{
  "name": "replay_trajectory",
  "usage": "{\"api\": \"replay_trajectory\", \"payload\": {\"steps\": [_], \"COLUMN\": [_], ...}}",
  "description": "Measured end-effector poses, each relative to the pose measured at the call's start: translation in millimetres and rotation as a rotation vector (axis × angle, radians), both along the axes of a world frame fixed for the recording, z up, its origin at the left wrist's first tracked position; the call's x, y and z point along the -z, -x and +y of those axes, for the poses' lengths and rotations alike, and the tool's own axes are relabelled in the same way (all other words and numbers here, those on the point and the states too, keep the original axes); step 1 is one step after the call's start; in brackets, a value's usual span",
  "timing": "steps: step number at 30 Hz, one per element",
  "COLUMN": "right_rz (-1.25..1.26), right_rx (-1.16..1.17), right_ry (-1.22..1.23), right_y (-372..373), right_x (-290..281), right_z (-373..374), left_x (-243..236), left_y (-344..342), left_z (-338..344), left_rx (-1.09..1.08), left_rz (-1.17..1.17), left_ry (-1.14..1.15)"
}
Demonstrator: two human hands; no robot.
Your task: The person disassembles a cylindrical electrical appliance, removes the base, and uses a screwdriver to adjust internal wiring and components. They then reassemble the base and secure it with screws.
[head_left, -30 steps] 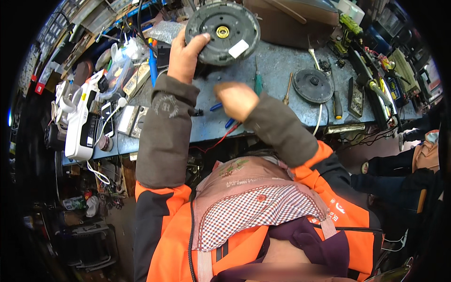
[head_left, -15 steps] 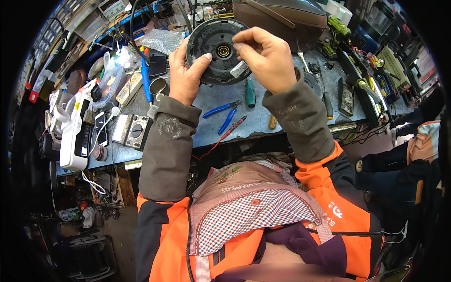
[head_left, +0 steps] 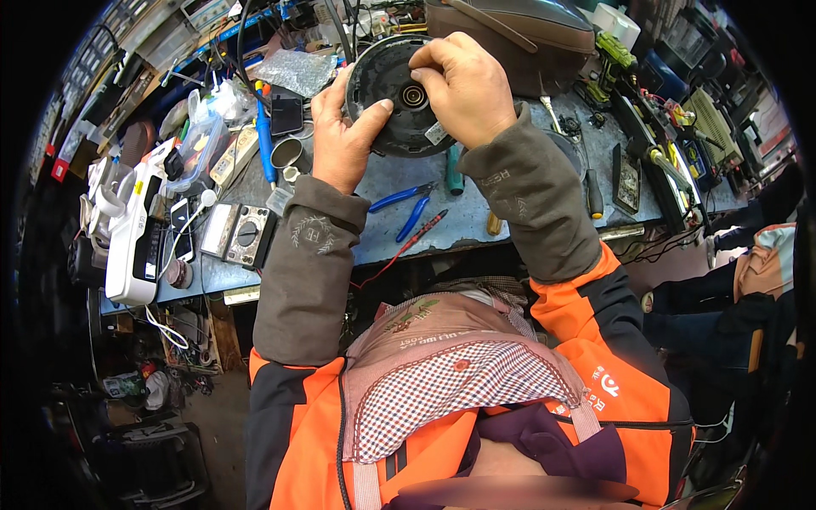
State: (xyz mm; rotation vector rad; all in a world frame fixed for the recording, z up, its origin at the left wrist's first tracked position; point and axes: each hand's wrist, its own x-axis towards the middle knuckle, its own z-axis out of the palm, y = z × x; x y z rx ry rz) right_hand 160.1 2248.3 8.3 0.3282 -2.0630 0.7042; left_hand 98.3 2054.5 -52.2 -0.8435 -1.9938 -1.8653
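A round black kettle base (head_left: 374, 85) with concentric brass-coloured rings at its centre is held up over the bench, tilted toward me. My left hand (head_left: 340, 144) grips its left edge, the thumb lying across the face and the fingers behind. Over the right part of the disc is my right hand (head_left: 472, 93), thumb and forefinger pinched together just above the central rings. Whatever sits in that pinch, if anything, is too small to make out. Below the disc lie blue-handled cutters (head_left: 406, 208), a red test probe (head_left: 425, 234) and a green-handled screwdriver (head_left: 455, 170).
A multimeter (head_left: 249, 234), a metal cup (head_left: 289, 155) and a blue soldering iron (head_left: 264, 136) lie to the left. Behind my right hand stands a brown appliance (head_left: 527, 42), with a green power drill (head_left: 616, 53) beside it. Another person's legs (head_left: 693, 289) show at far right.
My right hand has shifted left across the disc, its pinch now nearer the rings and covering more of the label. The disc and my left hand have moved slightly right.
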Motion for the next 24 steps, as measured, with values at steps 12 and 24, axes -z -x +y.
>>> {"api": "replay_trajectory", "payload": {"steps": [12, 24], "right_rz": [0.023, -0.401], "right_rx": [0.010, 0.039], "right_ry": [0.008, 0.314], "right_y": [4.8, -43.3], "right_x": [7.4, 100.5], "right_z": [7.4, 52.2], "left_x": [1.5, -19.5], "left_y": [3.4, 15.8], "left_z": [8.7, 9.2], "left_rx": [-0.099, 0.218], "left_rz": [0.067, -0.066], "left_ry": [0.059, -0.147]}}
